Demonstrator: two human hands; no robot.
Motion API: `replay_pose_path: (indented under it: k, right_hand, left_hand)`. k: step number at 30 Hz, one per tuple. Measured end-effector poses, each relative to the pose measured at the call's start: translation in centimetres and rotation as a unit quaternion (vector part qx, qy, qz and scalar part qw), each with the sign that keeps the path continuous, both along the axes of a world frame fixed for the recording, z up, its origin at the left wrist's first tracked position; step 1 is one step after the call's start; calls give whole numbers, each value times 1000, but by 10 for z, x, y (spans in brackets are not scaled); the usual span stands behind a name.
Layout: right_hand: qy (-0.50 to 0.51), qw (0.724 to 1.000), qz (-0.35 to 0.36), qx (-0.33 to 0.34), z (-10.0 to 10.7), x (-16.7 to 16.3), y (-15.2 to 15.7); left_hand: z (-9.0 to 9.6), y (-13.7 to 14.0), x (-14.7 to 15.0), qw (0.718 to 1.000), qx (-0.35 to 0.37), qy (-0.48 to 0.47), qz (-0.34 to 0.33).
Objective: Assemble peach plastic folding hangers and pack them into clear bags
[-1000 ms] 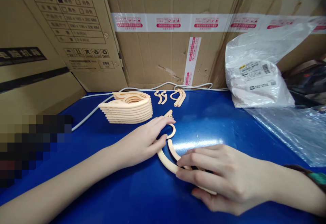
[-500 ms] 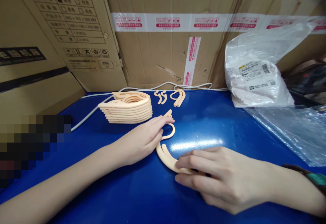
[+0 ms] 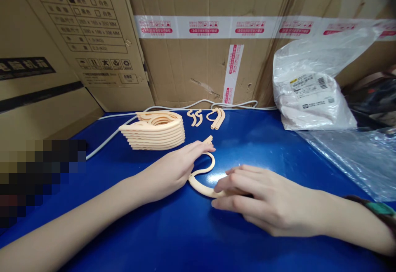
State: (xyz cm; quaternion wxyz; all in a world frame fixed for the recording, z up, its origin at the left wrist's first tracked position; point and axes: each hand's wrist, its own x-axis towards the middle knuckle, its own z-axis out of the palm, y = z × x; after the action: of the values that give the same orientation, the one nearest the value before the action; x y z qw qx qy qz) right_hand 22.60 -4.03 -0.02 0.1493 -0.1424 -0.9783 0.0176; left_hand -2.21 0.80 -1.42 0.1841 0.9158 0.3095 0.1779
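Observation:
A cream plastic folding clothes hanger (image 3: 201, 187) lies between my hands on the blue table, its curved hook (image 3: 213, 162) pointing away to the upper right of the joint. My left hand (image 3: 176, 167) is closed around one arm of it, whose tip sticks out past the fingers. The fingers of my right hand (image 3: 262, 198) are wrapped over the other, nearer arm and hide its far end. Left of the hook stands a neat stack of folded cream hangers (image 3: 154, 138).
Behind the hands lie two small S-shaped cream pieces (image 3: 194, 118) and a few curved cream parts (image 3: 218, 119). A white cable (image 3: 111, 144) runs along the back. Cardboard boxes (image 3: 192, 66) wall the rear and left. A white plastic bag (image 3: 312, 94) and clear film (image 3: 355, 156) lie right.
My right hand has moved slightly away from me with its hanger arm. The hook has turned a little, and the two strips seen at the near arm now look like one.

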Motion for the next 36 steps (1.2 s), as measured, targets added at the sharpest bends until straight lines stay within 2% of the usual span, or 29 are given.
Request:
replay_pose_path:
  k: [5,9,18,28,33,36]
  right_hand:
    - [-2,999,-22,-35,-3,2,9]
    - [18,998,-60,-29,-7,5,15]
    - [42,976,-184,112,-12,9,24]
    - [2,977,-207,50,-9,5,21]
    - [0,977,-210,26,-9,6,22]
    - [-2,983,-182,6,-8,6,23]
  left_hand:
    - [-4,5,0,999,40,-1,-32]
    - [-4,7,-1,997,75,-3,-30]
    - [-3,7,0,989,145,28,-9]
    - [-7,10,-1,987,154,42,1]
    - [1,3,1,989,140,35,-15]
    - [6,-4,3,992,120,25,-25]
